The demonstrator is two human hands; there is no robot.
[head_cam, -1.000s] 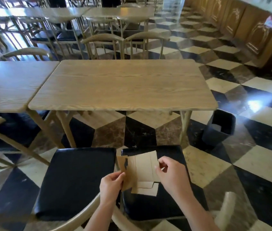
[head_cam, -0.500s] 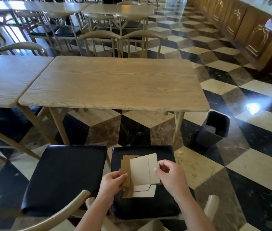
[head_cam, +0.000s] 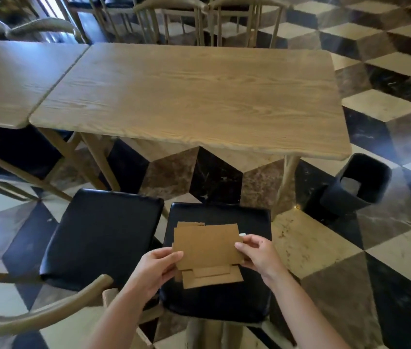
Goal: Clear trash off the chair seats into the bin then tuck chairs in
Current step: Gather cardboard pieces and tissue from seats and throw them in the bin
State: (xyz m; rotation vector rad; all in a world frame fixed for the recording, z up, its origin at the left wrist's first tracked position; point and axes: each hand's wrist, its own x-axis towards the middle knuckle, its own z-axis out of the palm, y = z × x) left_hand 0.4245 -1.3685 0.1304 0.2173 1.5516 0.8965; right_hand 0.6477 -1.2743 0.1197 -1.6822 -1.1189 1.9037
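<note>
Flat brown cardboard pieces (head_cam: 205,248) are held just above the black seat of the right chair (head_cam: 249,220). My left hand (head_cam: 158,267) pinches their left edge and my right hand (head_cam: 256,253) pinches their right edge. The left chair's black seat (head_cam: 98,233) lies bare beside it. Both chairs stand pulled out from the wooden table (head_cam: 194,96). A black bin (head_cam: 355,187) stands tilted on the floor to the right of the table's leg, with something pale inside.
A second wooden table (head_cam: 10,81) adjoins on the left, with a dark-seated chair (head_cam: 20,149) under it. More wooden chairs (head_cam: 199,18) line the table's far side. Chequered tile floor (head_cam: 388,273) lies open to the right, around the bin.
The cardboard has turned from upright to lying broad and flat between my hands. The view has moved closer to the table and tipped downward.
</note>
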